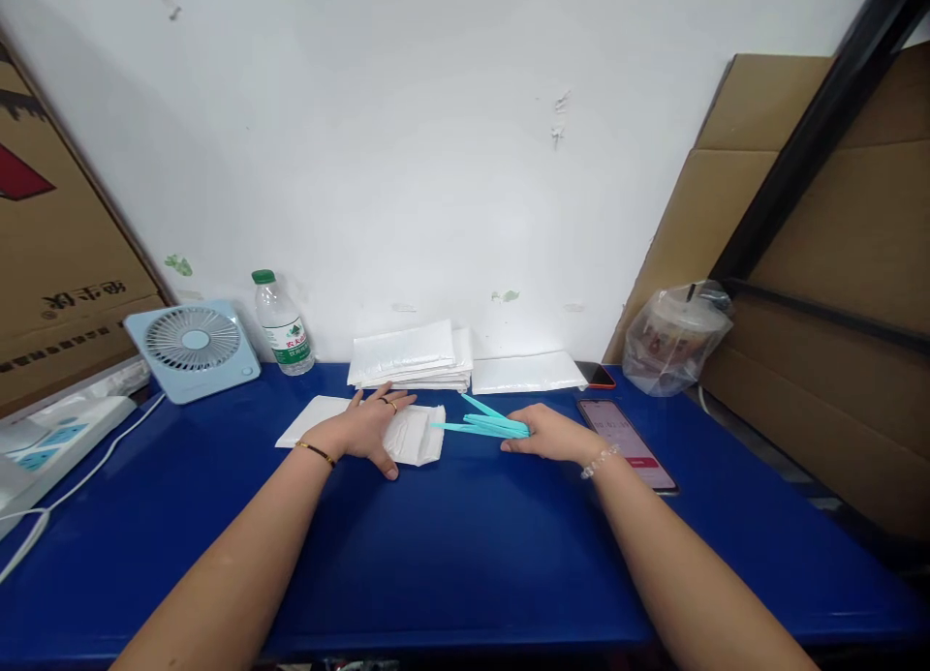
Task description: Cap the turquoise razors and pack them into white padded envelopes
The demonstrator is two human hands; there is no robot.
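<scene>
Cardboard box [50,226], left: dark lettering [85,298] I cannot read. White padded envelope [425,445], centre-left: long axis left to right, beneath my left hand [369,429], its fingers spread wide. Bottle [280,313], far left: green label [292,342], 农夫 readable. Teal strips [494,425], centre: gripped in my right hand [546,433], lying left-right, loose ends pointing left.

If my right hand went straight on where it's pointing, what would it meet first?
Likely the white envelope under your left hand; the teal strips in your right hand overlap its edge in view, though depth is unclear.
</scene>
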